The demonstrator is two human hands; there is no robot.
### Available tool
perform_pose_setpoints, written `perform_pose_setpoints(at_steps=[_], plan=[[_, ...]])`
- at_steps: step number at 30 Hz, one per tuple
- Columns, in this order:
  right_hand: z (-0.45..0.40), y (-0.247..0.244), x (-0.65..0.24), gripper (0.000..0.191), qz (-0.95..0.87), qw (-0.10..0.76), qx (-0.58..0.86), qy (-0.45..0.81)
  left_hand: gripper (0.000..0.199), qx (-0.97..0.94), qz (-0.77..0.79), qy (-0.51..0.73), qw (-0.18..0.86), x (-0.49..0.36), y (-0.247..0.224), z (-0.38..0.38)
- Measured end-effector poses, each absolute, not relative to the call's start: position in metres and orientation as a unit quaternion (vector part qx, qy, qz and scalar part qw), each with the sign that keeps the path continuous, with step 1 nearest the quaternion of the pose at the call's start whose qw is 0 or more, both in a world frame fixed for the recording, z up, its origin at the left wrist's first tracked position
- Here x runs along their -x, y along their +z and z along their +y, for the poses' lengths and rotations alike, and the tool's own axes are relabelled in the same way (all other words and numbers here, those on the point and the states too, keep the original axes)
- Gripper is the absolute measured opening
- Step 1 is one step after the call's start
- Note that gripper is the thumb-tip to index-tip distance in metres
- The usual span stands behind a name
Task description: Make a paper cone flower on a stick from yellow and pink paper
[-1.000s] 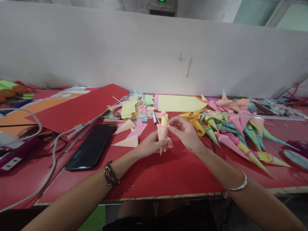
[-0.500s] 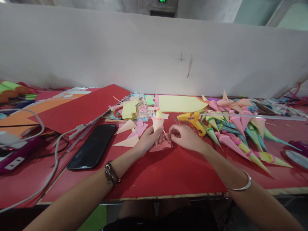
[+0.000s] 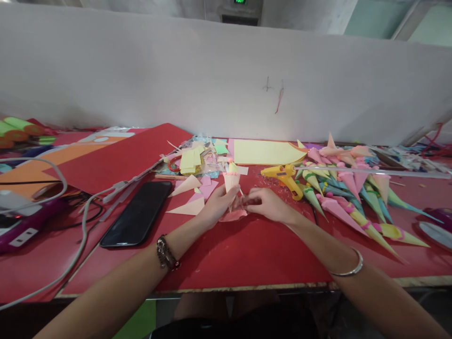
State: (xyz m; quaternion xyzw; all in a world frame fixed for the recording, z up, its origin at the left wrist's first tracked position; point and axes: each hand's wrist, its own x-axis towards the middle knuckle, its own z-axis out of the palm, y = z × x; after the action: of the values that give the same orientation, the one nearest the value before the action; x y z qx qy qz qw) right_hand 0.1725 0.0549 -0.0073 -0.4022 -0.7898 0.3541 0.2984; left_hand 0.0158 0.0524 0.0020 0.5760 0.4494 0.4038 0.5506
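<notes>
My left hand (image 3: 219, 205) is closed around a peach paper cone (image 3: 232, 180), held upright with its point down. The cone has a pink trim round its rim, and a yellow piece with a pink tip pokes out of the top. My right hand (image 3: 263, 203) is beside it, thumb and fingers pinched together by a thin pale stick (image 3: 242, 190). What the fingertips grip is too small to make out. Under both hands lies a crumpled pink sheet (image 3: 233, 216) on the red table (image 3: 243, 254).
A yellow glue gun (image 3: 282, 176) lies right of centre, beside a pile of coloured paper cones (image 3: 349, 188). To the left are a black phone (image 3: 137, 214), loose paper pieces (image 3: 187, 207), a white cable (image 3: 84, 230) and a purple power strip (image 3: 31, 233). A white partition (image 3: 212, 75) stands behind.
My right hand has moved left and slightly down, its fingers now at the edge of the pink sheet, close to the cone. My left hand keeps its hold.
</notes>
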Motion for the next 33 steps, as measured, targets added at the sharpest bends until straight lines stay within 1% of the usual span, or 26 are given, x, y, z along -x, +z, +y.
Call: perform_pose_setpoints(at_steps=[6,9,14,17,22,25,29,33], plan=[[0.054,-0.01,-0.168,0.015,-0.795,0.307,0.408,0.327,0.037,-0.579,0.464,0.389,0.546,-0.017,0.006,0.05],[0.053,-0.008,-0.166,0.016,-0.789,0.317,0.404,0.338,0.038,-0.582,0.468,0.38,0.545,-0.016,0.005,0.051],[0.053,-0.006,-0.164,0.012,-0.738,0.364,0.406,0.398,0.037,-0.589,0.457,0.382,0.546,-0.015,-0.001,0.054],[0.053,-0.002,-0.165,0.009,-0.724,0.385,0.417,0.392,0.034,-0.591,0.447,0.396,0.543,-0.016,-0.003,0.055],[0.052,0.007,-0.167,0.012,-0.68,0.459,0.433,0.374,0.028,-0.581,0.469,0.393,0.537,-0.017,0.003,0.052],[0.051,0.01,-0.167,0.014,-0.651,0.491,0.434,0.383,0.027,-0.579,0.471,0.394,0.537,-0.017,0.005,0.05],[0.051,0.011,-0.166,0.019,-0.636,0.503,0.416,0.412,0.029,-0.579,0.481,0.388,0.533,-0.017,0.004,0.05],[0.05,0.011,-0.166,0.013,-0.621,0.513,0.413,0.424,0.029,-0.589,0.471,0.379,0.536,-0.015,0.002,0.053]])
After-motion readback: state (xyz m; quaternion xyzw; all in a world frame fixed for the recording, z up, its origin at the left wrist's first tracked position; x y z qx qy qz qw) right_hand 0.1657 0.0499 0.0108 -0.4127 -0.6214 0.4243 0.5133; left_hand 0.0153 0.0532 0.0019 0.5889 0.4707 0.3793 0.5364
